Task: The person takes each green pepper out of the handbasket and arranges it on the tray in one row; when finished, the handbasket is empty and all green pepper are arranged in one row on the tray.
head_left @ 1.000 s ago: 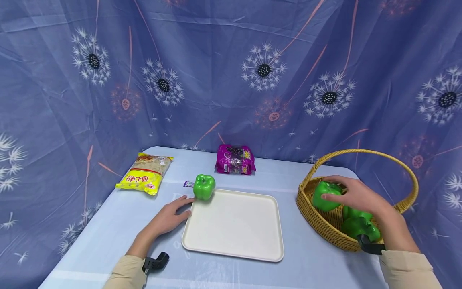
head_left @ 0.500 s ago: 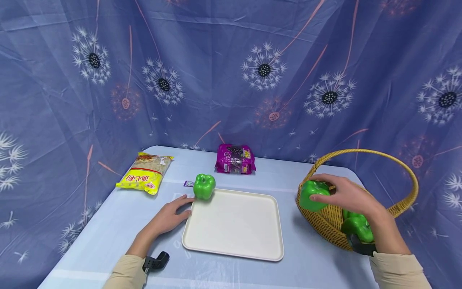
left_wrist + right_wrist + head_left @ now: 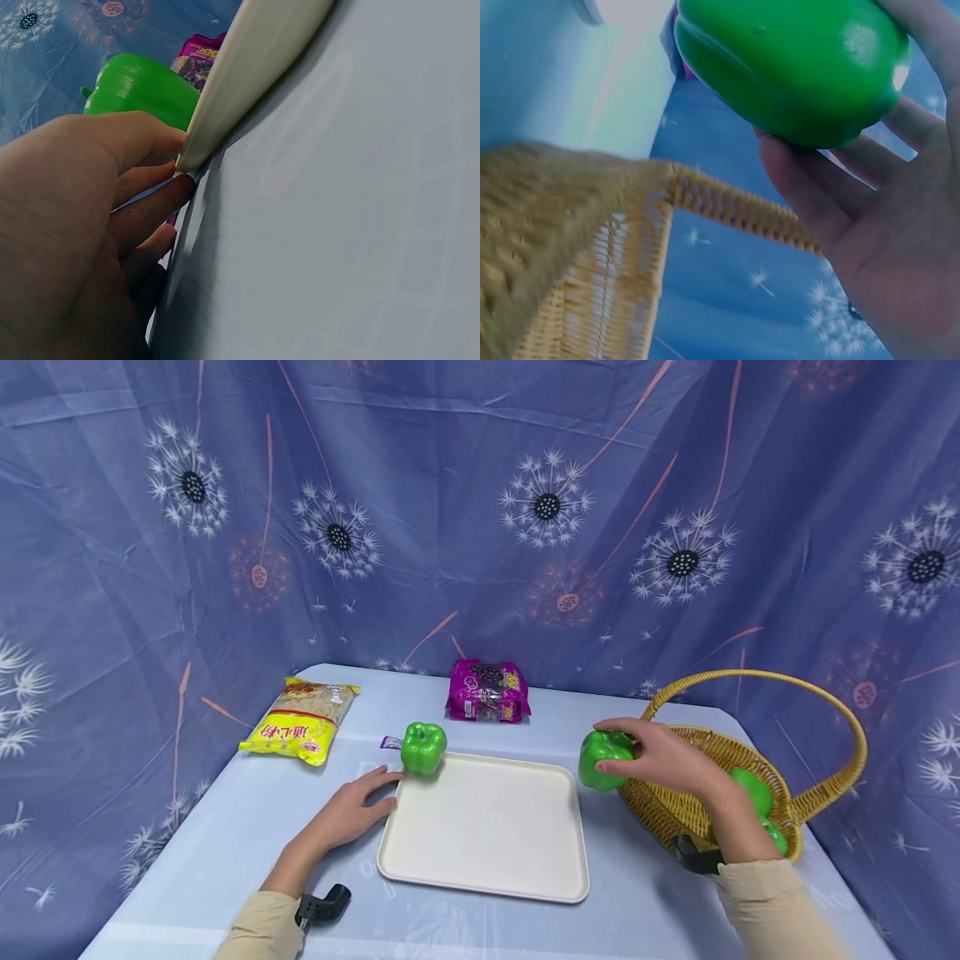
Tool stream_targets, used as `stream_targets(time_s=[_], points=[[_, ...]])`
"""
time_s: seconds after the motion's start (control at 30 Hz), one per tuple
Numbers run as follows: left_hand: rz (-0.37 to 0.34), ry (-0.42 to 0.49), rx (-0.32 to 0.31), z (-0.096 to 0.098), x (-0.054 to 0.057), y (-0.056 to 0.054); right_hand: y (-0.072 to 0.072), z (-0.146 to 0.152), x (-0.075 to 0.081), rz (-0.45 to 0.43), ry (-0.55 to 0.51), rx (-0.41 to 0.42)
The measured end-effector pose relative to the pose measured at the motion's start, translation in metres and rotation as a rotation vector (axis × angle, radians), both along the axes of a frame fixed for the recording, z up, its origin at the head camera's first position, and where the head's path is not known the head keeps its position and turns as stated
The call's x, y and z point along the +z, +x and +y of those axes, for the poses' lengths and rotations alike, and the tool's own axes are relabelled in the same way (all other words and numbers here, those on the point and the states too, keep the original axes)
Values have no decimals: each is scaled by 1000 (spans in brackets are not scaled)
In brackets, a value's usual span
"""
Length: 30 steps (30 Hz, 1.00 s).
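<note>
In the head view my right hand (image 3: 656,758) holds a green bell pepper (image 3: 600,762) between thumb and fingers, in the air between the wicker basket (image 3: 652,810) and the cream tray (image 3: 487,827). The right wrist view shows this bell pepper (image 3: 795,67) gripped in front of the palm. My left hand (image 3: 348,810) rests at the tray's left edge, its fingers stretched out and relaxed. The left wrist view has its fingertips right at the tray's rim (image 3: 240,75). Another green bell pepper (image 3: 423,748) sits at the tray's far left corner.
More green peppers (image 3: 753,792) lie in the basket, partly hidden by my right arm. Its tall handle (image 3: 757,675) arches above it. At the back stand a purple food package (image 3: 489,692) and a yellow pasta bag (image 3: 303,720). A small purple packet (image 3: 391,742) lies behind the tray.
My right hand has carried the green bell pepper out of the basket and leftward, toward the tray's right edge. The left hand has stayed at the tray.
</note>
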<state>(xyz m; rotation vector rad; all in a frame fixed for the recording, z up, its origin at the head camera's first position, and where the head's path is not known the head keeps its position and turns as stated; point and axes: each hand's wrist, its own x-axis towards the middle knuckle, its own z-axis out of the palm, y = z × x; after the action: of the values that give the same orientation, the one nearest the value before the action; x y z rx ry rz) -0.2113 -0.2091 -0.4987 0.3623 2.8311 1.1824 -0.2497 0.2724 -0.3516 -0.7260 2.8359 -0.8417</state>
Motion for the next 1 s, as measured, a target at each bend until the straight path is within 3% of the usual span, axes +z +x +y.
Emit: stream_targets(time_s=[0.37,0.67,1.0], points=[[4,-6,2,1,-2,0,-20,-25,-20,44,-17,72],[0,-5,1,0,-1,0,-31,-55,-38,39,-82,74],[1,4,-2,0,-2,-2,-46,-80,-40,31,-85,69]])
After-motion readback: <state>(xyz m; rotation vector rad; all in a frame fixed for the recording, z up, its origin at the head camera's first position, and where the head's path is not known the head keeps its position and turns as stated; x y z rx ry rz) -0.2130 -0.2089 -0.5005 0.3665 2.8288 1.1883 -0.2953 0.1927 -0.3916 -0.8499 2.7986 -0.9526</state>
